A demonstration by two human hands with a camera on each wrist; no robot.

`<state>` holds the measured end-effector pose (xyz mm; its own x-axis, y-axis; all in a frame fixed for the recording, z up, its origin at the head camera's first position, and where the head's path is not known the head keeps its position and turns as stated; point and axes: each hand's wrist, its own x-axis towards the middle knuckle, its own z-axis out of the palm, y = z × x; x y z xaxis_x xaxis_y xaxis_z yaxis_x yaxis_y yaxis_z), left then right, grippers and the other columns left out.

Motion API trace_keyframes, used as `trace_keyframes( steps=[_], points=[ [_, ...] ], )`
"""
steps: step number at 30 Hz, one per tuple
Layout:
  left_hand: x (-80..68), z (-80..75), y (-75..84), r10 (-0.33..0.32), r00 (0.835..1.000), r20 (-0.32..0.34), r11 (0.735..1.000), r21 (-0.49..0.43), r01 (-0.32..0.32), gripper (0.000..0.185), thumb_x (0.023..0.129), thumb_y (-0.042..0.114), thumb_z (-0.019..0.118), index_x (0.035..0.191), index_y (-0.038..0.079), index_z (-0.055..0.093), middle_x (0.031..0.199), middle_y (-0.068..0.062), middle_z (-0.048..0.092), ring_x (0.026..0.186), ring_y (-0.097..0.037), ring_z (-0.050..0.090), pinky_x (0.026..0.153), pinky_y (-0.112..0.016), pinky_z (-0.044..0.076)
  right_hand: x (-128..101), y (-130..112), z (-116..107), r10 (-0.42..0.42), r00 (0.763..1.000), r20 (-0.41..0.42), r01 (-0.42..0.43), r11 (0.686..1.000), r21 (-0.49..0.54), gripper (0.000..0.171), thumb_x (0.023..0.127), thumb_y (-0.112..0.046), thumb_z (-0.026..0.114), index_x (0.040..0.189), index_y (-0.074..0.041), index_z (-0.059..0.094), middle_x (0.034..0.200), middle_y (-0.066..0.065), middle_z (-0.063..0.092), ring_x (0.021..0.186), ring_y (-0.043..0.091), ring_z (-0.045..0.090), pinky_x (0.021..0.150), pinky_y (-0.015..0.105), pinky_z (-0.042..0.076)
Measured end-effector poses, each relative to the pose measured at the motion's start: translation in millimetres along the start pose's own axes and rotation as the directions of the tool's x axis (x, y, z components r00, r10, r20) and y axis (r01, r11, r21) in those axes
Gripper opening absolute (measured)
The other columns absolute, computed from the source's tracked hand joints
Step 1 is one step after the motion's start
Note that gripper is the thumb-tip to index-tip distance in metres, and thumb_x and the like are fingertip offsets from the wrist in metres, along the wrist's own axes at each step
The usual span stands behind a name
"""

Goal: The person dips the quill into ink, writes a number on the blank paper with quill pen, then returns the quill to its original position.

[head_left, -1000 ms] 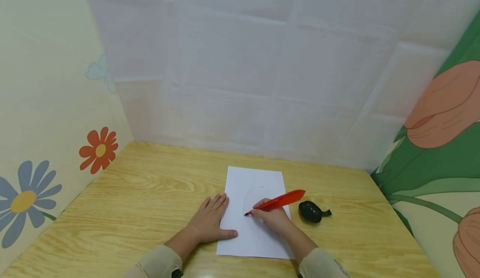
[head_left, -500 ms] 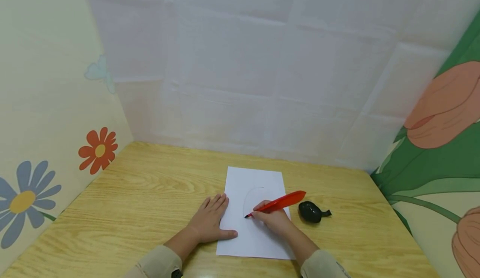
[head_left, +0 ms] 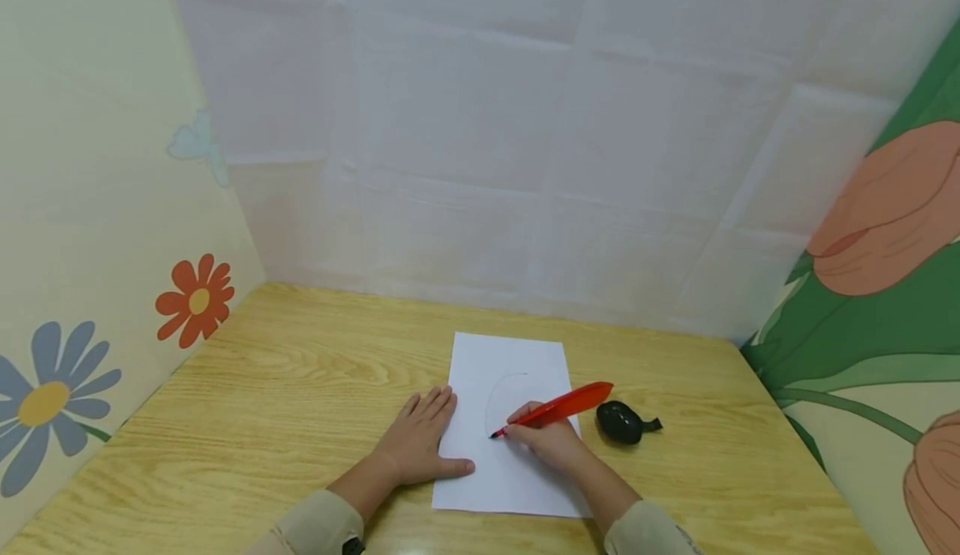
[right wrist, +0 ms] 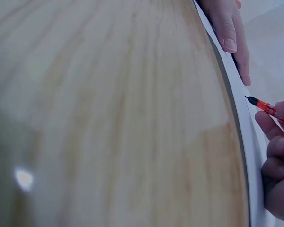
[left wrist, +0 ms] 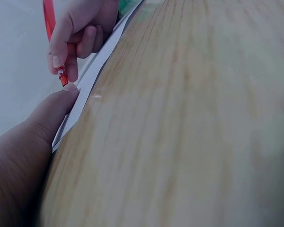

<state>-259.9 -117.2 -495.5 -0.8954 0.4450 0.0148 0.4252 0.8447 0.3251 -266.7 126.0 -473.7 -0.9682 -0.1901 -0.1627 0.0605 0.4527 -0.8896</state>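
A white sheet of paper (head_left: 480, 488) lies on the wood-grain table. Flat at its left edge rests my left hand (head_left: 420, 442), fingers straight and spread, thumb over the paper. My right hand (head_left: 551, 440) pinches a red feather pen (head_left: 566, 405) near its black tip, which meets the sheet mid-page. From that tip a thin curved line (head_left: 491, 392) runs up and over to the right. In the right wrist view the pen's dark point (right wrist: 252, 100) shows ahead of the curled fingers (right wrist: 277, 146); the feather is mostly out of that view.
Right of the paper sits a shiny black rounded object (head_left: 621, 423) with a short flat tail. A white creased sheet (head_left: 480, 163) hangs behind the table (head_left: 315, 372). Flower-printed panels stand at the left (head_left: 90, 205) and right (head_left: 885, 330).
My right hand has drawn the feather pen slightly toward me, and the curved line has grown longer at its lower end. The left hand stays in place.
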Motion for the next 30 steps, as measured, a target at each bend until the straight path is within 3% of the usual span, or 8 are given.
trace_keyframes(
  steps=[21, 30],
  points=[
    [0.0, -3.3, 2.0, 0.001, 1.0, 0.001, 1.0, -0.001, -0.001, 0.114, 0.077, 0.08, 0.055, 0.153, 0.0, 0.027, 0.162, -0.015, 0.023, 0.152, -0.031, 0.017, 0.123, -0.052, 0.01, -7, 1, -5, -0.004, 1.0, 0.029, 0.004, 1.0, -0.009, 0.021, 0.087, -0.023, 0.073, 0.101, -0.007, 0.068, 0.079, -0.003, 0.065, 0.068, 0.014, 0.05, 0.063, 0.025, 0.042],
    [-1.7, -7.3, 5.4, -0.027, 0.999, 0.031, 1.0, -0.003, 0.027, 0.112, 0.078, 0.079, 0.056, 0.154, 0.002, 0.026, 0.163, -0.013, 0.022, 0.153, -0.03, 0.017, 0.124, -0.051, 0.01, -11, 2, -6, 0.012, 0.999, 0.037, -0.012, 1.0, -0.02, 0.022, 0.087, -0.024, 0.073, 0.1, -0.008, 0.068, 0.081, -0.002, 0.066, 0.071, 0.014, 0.051, 0.064, 0.025, 0.043]
  ],
)
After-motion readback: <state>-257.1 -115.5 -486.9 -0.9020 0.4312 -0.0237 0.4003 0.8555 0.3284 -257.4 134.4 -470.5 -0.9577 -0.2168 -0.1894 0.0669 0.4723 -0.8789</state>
